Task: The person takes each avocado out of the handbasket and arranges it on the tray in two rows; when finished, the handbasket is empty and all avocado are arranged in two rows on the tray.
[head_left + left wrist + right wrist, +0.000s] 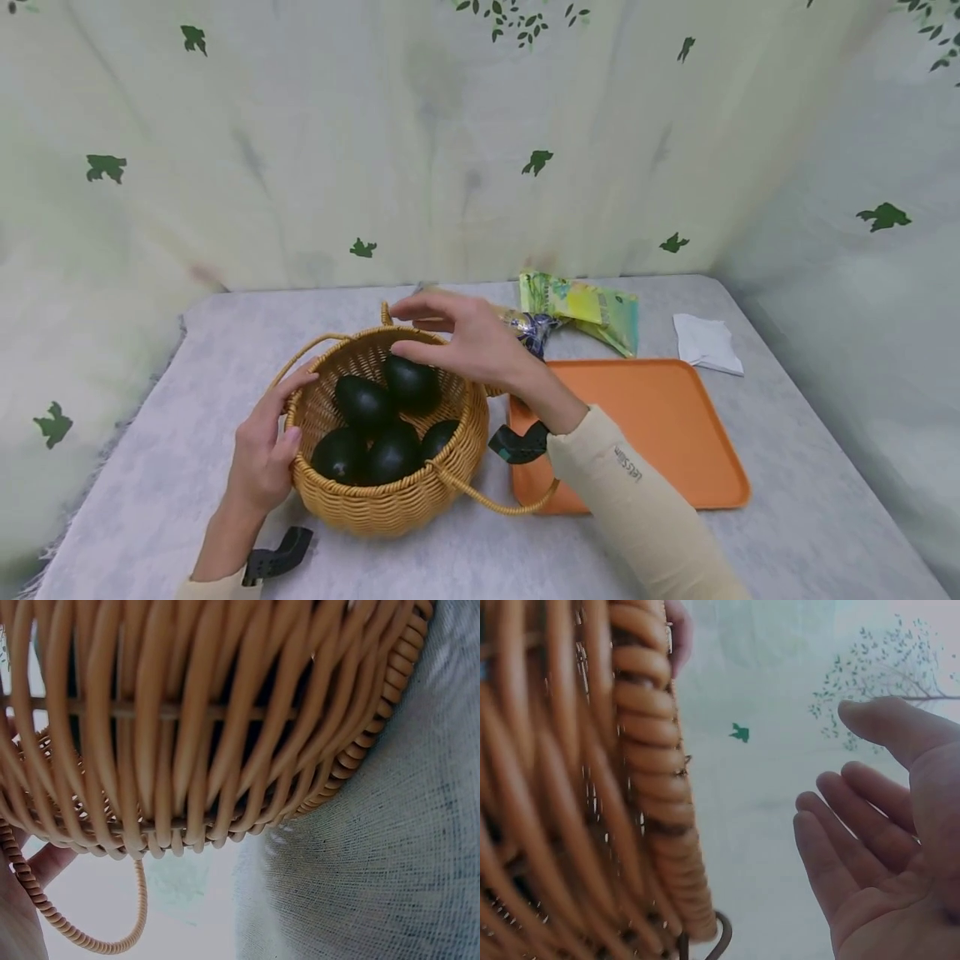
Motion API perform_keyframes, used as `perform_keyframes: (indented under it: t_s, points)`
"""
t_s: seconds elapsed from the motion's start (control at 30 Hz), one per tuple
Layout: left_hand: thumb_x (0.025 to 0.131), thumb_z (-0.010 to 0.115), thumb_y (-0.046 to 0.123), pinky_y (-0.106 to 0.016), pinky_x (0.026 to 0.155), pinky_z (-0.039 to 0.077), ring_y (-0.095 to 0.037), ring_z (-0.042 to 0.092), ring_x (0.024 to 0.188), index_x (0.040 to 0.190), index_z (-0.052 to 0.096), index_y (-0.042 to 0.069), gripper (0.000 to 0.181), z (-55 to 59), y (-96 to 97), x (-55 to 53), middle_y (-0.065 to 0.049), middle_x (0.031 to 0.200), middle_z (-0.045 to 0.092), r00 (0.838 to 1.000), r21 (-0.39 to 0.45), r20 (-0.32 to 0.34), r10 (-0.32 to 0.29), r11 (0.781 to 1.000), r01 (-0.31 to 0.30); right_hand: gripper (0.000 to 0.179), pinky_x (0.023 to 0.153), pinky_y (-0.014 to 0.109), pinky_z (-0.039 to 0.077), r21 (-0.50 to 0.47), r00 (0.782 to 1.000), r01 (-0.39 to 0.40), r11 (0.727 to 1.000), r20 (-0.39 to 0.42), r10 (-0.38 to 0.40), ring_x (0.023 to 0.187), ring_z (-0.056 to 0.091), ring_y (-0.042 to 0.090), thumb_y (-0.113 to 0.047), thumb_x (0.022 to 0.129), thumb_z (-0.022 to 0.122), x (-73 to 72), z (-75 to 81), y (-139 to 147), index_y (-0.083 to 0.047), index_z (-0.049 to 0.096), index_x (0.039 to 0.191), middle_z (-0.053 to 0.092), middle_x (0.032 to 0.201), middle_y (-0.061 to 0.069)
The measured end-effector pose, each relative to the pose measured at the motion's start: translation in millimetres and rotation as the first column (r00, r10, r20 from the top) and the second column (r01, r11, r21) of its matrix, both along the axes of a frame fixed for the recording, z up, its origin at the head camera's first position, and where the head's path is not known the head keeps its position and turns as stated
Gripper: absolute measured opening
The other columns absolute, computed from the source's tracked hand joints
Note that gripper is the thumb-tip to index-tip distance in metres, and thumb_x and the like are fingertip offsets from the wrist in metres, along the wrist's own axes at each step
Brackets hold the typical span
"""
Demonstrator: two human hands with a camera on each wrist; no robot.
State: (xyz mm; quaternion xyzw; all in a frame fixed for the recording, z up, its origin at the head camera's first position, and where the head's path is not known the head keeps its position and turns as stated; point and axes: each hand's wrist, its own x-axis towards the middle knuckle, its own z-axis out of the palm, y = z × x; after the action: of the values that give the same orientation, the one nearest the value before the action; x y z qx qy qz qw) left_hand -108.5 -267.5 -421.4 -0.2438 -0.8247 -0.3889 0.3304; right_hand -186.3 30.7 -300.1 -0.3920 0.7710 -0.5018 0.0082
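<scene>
A round, woven basket of honey-brown wicker [375,510] stands on a table under a pale grey cloth [810,500], and in it lie five glossy, blackish egg-shaped fruits [365,403] — two toward the far side, three toward the near side. The left hand [258,450] rests against the basket's left rim, its thumb and fingers spread apart along the edge. The right hand [480,342] is held wide and holds nothing, thumb well away from the fingers, over the far right part of the rim. A thin wicker handle [487,502] reaches from the near right rim across the edge of a flat, orange rectangular tray [675,433]. Behind the tray lie shiny green-and-yellow packets [570,302] and a dark blue-and-gold wrapper [534,333], partly hidden by the right hand; a folded white tissue [705,342] lies to their right.
</scene>
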Motion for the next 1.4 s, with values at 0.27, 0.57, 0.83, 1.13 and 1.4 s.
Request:
perform_keyframes:
  t_s: [0.27, 0.57, 0.83, 1.13, 1.4]
  points:
    - [0.092, 0.043, 0.014, -0.012, 0.095, 0.036, -0.008, 0.055, 0.118, 0.14, 0.056, -0.003, 0.052, 0.6, -0.3, 5.5, -0.017, 0.141, 0.061, 1.0, 0.0, -0.004, 0.019, 1.0, -0.019, 0.042, 0.102, 0.021, 0.047, 0.052, 0.995, -0.093, 0.994, -0.013, 0.094, 0.123, 0.064, 0.014, -0.023, 0.092, 0.077, -7.7, 8.9, -12, -0.012, 0.067, 0.132, 0.067, 0.132, 0.002]
    - [0.09, 0.044, 0.011, -0.01, 0.094, 0.036, -0.006, 0.054, 0.113, 0.14, 0.056, 0.0, 0.053, 4.4, 1.6, 5.0, -0.018, 0.138, 0.062, 0.999, -0.01, 0.025, 0.047, 0.999, -0.047, 0.04, 0.1, 0.022, 0.05, 0.095, 0.991, -0.119, 0.988, -0.052, 0.124, 0.12, 0.066, 0.01, -0.022, 0.093, 0.076, -11.8, 15.5, -23, -0.011, 0.068, 0.131, 0.069, 0.132, 0.002]
    - [0.092, 0.043, 0.014, -0.011, 0.094, 0.036, -0.006, 0.054, 0.11, 0.139, 0.056, -0.003, 0.052, 5.9, 1.9, 4.9, -0.019, 0.134, 0.062, 0.999, -0.003, 0.022, 0.045, 0.999, -0.045, 0.04, 0.098, 0.018, 0.049, 0.068, 0.994, -0.107, 0.992, -0.013, 0.108, 0.119, 0.066, 0.009, -0.019, 0.093, 0.076, -18.2, 18.1, -31, -0.008, 0.068, 0.13, 0.069, 0.131, 0.005]
    - [0.092, 0.043, 0.014, -0.011, 0.095, 0.037, -0.005, 0.055, 0.115, 0.14, 0.056, -0.002, 0.052, 6.6, 0.7, 2.5, -0.015, 0.143, 0.061, 0.999, -0.002, 0.008, 0.038, 0.999, -0.038, 0.043, 0.098, 0.023, 0.052, 0.08, 0.975, -0.217, 0.973, 0.06, 0.213, 0.121, 0.065, 0.01, -0.016, 0.092, 0.077, -24.2, 21.9, -42, -0.007, 0.066, 0.133, 0.067, 0.134, 0.006]
    - [0.089, 0.045, 0.011, -0.008, 0.097, 0.036, -0.007, 0.055, 0.111, 0.142, 0.054, -0.001, 0.055, 6.6, 1.0, 5.7, -0.019, 0.137, 0.062, 0.997, 0.001, 0.04, 0.061, 0.998, -0.061, 0.045, 0.1, 0.023, 0.05, 0.131, 0.917, -0.385, 0.914, 0.17, 0.362, 0.124, 0.066, 0.022, -0.015, 0.091, 0.077, -34.3, 9.6, -52, -0.003, 0.065, 0.133, 0.067, 0.134, 0.013]
